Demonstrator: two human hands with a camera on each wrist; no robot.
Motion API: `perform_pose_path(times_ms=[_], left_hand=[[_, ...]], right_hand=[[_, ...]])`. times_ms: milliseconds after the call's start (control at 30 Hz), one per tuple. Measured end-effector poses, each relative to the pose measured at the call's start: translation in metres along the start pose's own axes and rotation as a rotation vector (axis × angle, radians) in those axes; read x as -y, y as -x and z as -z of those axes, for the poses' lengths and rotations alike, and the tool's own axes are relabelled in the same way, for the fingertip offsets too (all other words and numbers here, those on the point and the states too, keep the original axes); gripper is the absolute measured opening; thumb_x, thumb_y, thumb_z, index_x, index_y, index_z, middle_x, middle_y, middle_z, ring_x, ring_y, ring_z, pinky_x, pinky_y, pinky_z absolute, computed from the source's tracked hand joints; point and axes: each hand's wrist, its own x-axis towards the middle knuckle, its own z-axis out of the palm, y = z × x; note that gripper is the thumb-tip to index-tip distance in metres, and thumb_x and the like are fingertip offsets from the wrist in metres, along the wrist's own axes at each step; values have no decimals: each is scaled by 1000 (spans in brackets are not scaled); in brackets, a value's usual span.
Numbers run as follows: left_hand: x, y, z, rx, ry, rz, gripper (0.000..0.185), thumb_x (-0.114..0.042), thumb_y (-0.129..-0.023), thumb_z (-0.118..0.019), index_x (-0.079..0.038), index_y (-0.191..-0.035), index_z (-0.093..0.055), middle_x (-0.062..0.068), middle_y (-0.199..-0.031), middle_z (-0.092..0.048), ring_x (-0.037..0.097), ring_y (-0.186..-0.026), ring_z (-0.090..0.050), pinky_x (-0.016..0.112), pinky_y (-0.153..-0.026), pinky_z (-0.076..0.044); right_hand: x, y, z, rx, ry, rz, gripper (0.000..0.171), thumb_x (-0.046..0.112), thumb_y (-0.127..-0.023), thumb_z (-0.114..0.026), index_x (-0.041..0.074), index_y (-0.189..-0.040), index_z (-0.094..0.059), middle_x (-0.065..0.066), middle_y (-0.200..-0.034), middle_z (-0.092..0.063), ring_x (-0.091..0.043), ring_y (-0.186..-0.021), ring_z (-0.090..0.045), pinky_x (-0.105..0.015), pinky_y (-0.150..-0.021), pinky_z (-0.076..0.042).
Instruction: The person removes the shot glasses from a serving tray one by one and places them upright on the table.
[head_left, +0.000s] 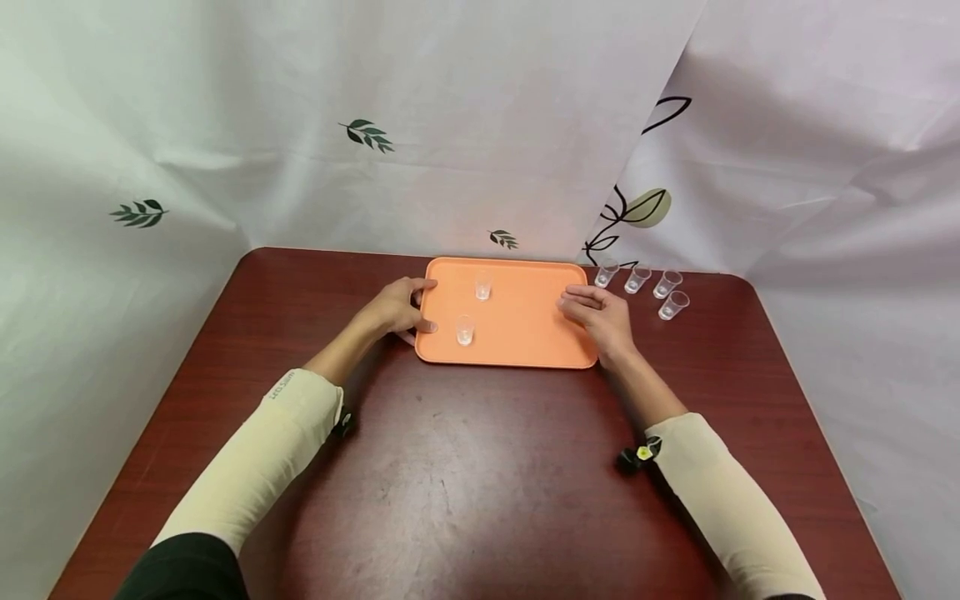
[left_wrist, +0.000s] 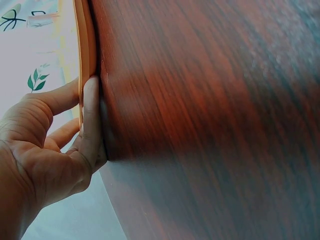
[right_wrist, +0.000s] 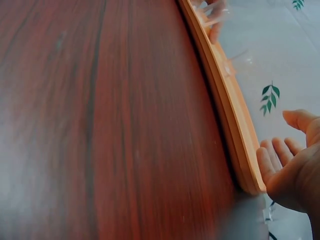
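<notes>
Cream sleeves nearest, over dark red-brown wooden table [head_left: 480, 483]. Left hand [head_left: 393, 308] grasping left rim of flat orange plastic tray [head_left: 525, 329] at table's far centre; right hand [head_left: 600, 317] relaxed, fingers resting on right rim. Two small clear plastic cups [head_left: 465, 330] on tray; four more clear cups [head_left: 652, 287] right of tray.
</notes>
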Motion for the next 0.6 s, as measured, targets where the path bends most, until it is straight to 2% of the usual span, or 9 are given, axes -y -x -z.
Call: perform_pose_path(times_ms=[333,600], left_hand=[[-2,2,0,0,2,7,96,3,-93,-89,-16,-175,-44,19,-141,-40,24,-84,-70,37,-64,-74],[-2,2,0,2,8,-1,95,4,-93,-89,-15,-175,-43,20,-142,-40,24,-83,-70,37,-64,-74]], right_hand=[[-4,-4,-30,32,28,4,50,-3,-96,-85,-15,-142,-69,14,-95,-82,2,-93,-79,-17,-90,-70],[-6,-6,-52,48,51,20,46,-2,-95,-86,-12,-138,-72,9,-100,-83,2,-93,-78,-18,-91,-70]])
